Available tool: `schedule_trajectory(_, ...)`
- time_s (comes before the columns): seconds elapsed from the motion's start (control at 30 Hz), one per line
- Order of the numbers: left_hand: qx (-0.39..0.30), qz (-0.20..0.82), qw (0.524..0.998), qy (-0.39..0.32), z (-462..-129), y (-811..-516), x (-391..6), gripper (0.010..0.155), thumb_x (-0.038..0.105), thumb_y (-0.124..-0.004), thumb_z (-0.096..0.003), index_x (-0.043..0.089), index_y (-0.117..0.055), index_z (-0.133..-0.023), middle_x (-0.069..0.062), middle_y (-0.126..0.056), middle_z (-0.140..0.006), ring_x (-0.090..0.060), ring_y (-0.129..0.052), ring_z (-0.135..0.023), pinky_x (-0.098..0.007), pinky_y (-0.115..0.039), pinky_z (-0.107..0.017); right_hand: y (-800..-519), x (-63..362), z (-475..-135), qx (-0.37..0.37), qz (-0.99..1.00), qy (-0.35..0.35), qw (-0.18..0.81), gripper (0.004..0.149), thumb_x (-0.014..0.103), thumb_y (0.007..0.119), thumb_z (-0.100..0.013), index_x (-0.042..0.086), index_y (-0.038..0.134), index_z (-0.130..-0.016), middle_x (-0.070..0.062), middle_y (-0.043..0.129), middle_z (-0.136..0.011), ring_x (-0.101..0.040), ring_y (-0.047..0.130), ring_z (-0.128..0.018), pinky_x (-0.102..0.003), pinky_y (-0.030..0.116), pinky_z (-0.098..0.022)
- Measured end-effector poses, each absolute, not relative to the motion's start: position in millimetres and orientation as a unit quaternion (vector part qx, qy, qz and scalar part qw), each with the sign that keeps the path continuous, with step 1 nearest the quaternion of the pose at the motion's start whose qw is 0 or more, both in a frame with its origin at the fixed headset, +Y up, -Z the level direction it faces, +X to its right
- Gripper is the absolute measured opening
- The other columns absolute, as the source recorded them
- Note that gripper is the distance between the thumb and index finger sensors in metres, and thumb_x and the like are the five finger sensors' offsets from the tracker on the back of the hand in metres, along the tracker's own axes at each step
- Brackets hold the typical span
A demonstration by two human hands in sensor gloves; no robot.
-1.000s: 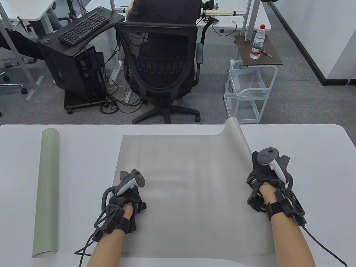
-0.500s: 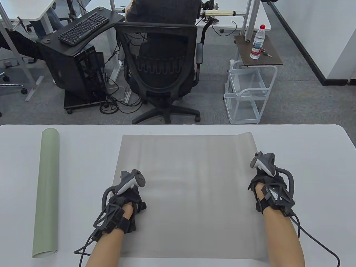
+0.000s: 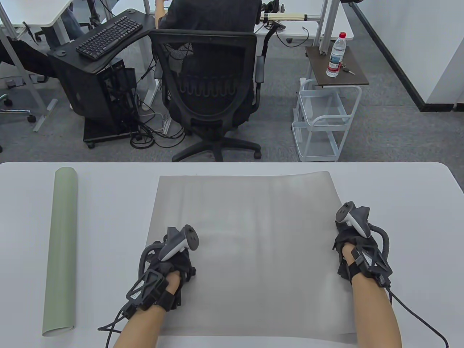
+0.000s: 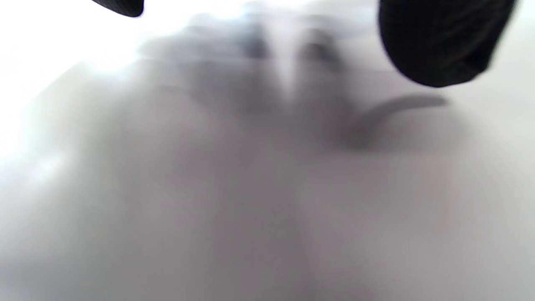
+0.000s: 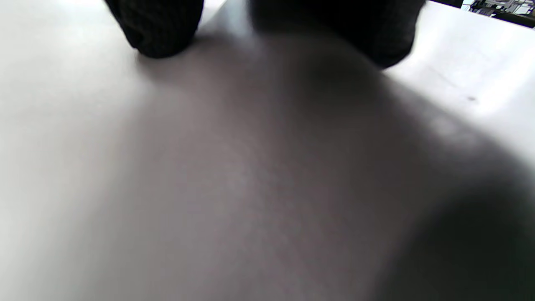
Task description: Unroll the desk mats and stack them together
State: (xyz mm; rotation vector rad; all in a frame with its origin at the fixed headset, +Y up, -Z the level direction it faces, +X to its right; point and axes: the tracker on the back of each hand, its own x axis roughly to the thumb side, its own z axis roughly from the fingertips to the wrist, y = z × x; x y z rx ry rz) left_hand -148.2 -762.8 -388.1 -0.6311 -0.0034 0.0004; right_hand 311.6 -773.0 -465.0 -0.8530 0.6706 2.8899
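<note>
A grey desk mat point(image 3: 250, 250) lies unrolled and nearly flat on the white table point(image 3: 406, 195). My left hand point(image 3: 170, 264) rests palm down on the mat's left part. My right hand point(image 3: 353, 243) presses on the mat's right edge. A green mat point(image 3: 61, 250) stays rolled at the table's left side, apart from both hands. The left wrist view is blurred: gloved fingertips point(image 4: 439, 42) hang over the grey mat surface point(image 4: 267, 188). In the right wrist view gloved fingertips point(image 5: 159, 25) touch the grey mat point(image 5: 234, 175), with white table point(image 5: 472, 62) beyond its edge.
Beyond the table's far edge stand a black office chair point(image 3: 208, 87) with a person in it, a white wire cart point(image 3: 322, 119) and a side table with a water bottle point(image 3: 335, 54). Glove cables point(image 3: 417, 315) trail off the front edge.
The mat's right end, curled up one second ago, now lies nearly flat. My right hand moved right and down onto that edge. My left hand slid slightly right and nearer.
</note>
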Motion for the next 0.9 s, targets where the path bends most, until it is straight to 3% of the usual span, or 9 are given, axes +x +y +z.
schedule_trajectory(0.13,-0.356,-0.017,0.93,-0.088,-363,-770,-106,0.096,0.066,-0.082,-0.0287,0.042,-0.024,-0.101,-0.017,-0.015,-0.113,-0.058,-0.033,-0.099,-0.07,-0.051,-0.067,-773,316,-466,-0.276,0.941,0.183,0.065,0.06,0.034,0.076,-0.048,0.049,0.048,-0.099,-0.004,0.07,-0.086,-0.029,0.086,-0.061,-0.041,0.081,-0.048)
schedule_trajectory(0.23,-0.357,-0.086,0.925,-0.095,-356,-780,-92,0.099,0.067,-0.081,-0.026,0.041,-0.019,-0.098,-0.021,-0.012,-0.109,-0.061,-0.032,-0.096,-0.07,-0.053,-0.067,-772,321,-460,-0.28,0.943,0.144,0.103,0.068,0.033,0.083,-0.046,0.037,0.046,-0.102,-0.004,0.074,-0.084,-0.028,0.09,-0.058,-0.042,0.083,-0.048)
schedule_trajectory(0.33,-0.363,-0.057,0.925,-0.093,-357,-780,-92,0.099,0.065,-0.085,-0.0268,0.039,-0.022,-0.099,-0.022,-0.014,-0.109,-0.062,-0.032,-0.096,-0.072,-0.053,-0.066,-768,330,-449,-0.253,0.946,0.159,0.124,0.077,0.036,0.087,-0.044,0.034,0.037,-0.104,-0.005,0.072,-0.09,-0.028,0.091,-0.062,-0.042,0.084,-0.051)
schedule_trajectory(0.5,-0.362,-0.064,0.925,-0.098,-357,-780,-92,0.099,0.065,-0.083,-0.0269,0.038,-0.022,-0.099,-0.024,-0.014,-0.108,-0.063,-0.033,-0.095,-0.072,-0.054,-0.065,-763,363,-409,-0.193,0.914,0.211,0.288,0.087,0.032,0.089,-0.044,0.029,0.026,-0.104,-0.007,0.069,-0.093,-0.035,0.092,-0.067,-0.046,0.081,-0.055)
schedule_trajectory(0.6,-0.363,-0.064,0.924,-0.098,-357,-780,-92,0.098,0.065,-0.083,-0.0272,0.038,-0.021,-0.099,-0.024,-0.014,-0.108,-0.063,-0.032,-0.095,-0.072,-0.054,-0.065,-759,376,-376,-0.158,0.888,0.2,0.383,0.089,0.031,0.091,-0.044,0.031,0.026,-0.104,-0.007,0.069,-0.093,-0.033,0.093,-0.068,-0.052,0.078,-0.058)
schedule_trajectory(0.8,-0.368,-0.065,0.923,-0.097,-357,-780,-92,0.098,0.064,-0.083,-0.0275,0.038,-0.02,-0.098,-0.024,-0.012,-0.108,-0.063,-0.031,-0.095,-0.072,-0.053,-0.065,-755,374,-322,-0.075,0.905,0.289,0.304,0.088,0.029,0.095,-0.043,0.045,0.032,-0.103,-0.011,0.059,-0.102,-0.034,0.094,-0.07,-0.05,0.081,-0.057)
schedule_trajectory(0.9,-0.369,-0.065,0.922,-0.097,-357,-780,-92,0.098,0.064,-0.083,-0.0274,0.038,-0.02,-0.098,-0.024,-0.012,-0.108,-0.064,-0.031,-0.095,-0.072,-0.053,-0.065,-759,365,-310,-0.079,0.927,0.284,0.233,0.086,0.028,0.097,-0.042,0.045,0.039,-0.102,-0.01,0.064,-0.099,-0.027,0.1,-0.056,-0.044,0.087,-0.048)
